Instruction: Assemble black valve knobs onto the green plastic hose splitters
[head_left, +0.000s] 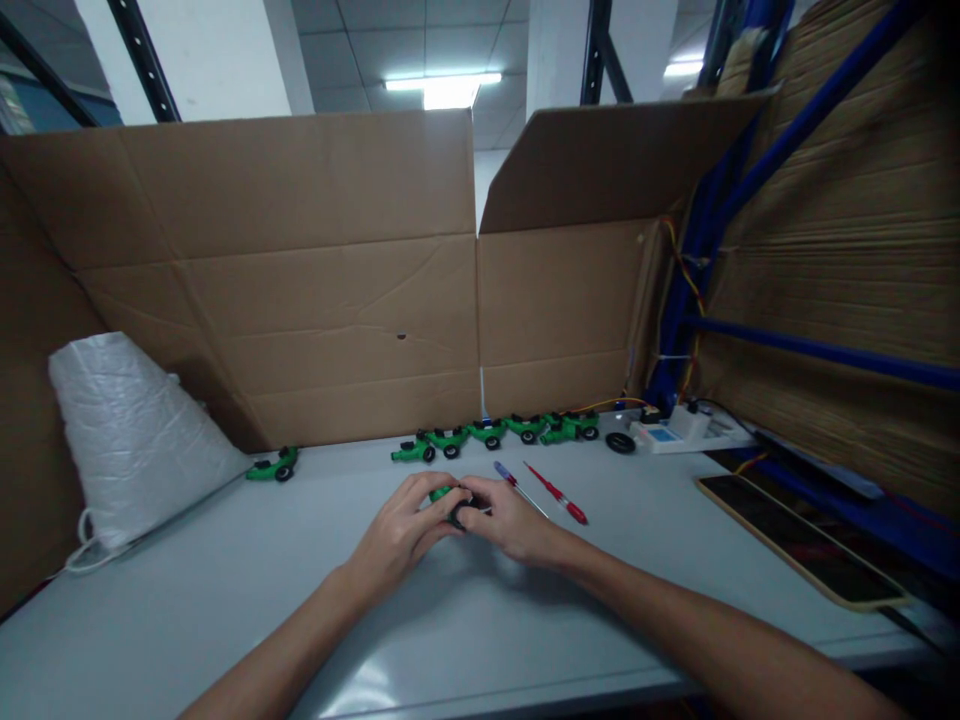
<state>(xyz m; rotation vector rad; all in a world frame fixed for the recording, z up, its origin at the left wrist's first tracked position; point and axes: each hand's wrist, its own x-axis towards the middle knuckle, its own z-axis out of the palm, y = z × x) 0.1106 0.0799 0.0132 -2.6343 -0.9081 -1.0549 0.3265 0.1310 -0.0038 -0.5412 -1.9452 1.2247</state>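
Above the middle of the grey-white table, both my hands close around one small green toy car (pixel 439 493) with black wheels. My left hand (pixel 399 527) grips its green body from the left, fingers curled. From the right, my right hand (pixel 516 522) pinches it near a black wheel (pixel 457 516). My fingers cover most of the toy. Just beyond my right hand lie a screwdriver with a blue handle (pixel 505 471) and a red screwdriver (pixel 559 494). Several similar green toy cars (pixel 487 432) stand in a row along the back of the table.
Another green toy car (pixel 274 466) stands at the left beside a white wrapped bundle (pixel 139 440). A black ring (pixel 620 442) and a white power strip (pixel 694 431) lie back right. A phone-like dark slab (pixel 802 540) rests at the right. Cardboard walls (pixel 337 330) enclose the table.
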